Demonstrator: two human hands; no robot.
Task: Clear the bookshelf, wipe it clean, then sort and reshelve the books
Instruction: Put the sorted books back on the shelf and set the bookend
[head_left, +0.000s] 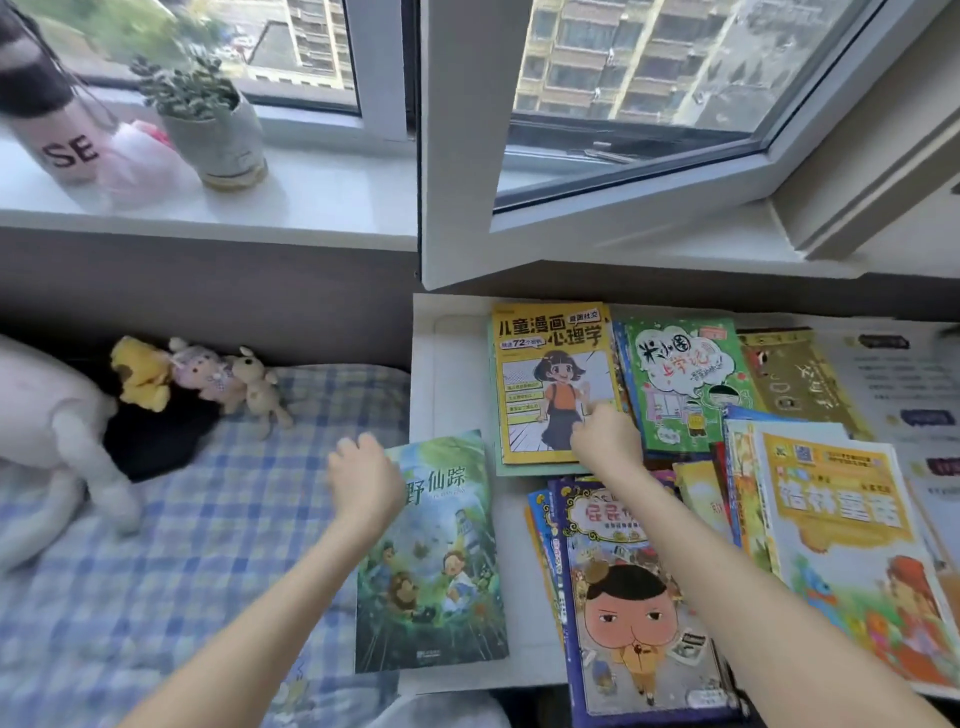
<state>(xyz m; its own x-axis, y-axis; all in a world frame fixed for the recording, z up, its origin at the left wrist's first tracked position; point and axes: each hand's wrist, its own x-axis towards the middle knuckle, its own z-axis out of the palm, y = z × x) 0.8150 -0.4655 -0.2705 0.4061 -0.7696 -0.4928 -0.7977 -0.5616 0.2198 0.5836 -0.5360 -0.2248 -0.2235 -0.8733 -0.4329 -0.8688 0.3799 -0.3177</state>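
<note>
Purple-bordered book (639, 623) nearest; left hand (363, 480) curled round green forest-cover book (436, 571), right hand (608, 441) curled round yellow comic (550, 374).

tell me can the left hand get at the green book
Probably yes. The left hand is right at the top left corner of the green book, nothing lies on its cover, and the right hand is away on the yellow book.
</note>
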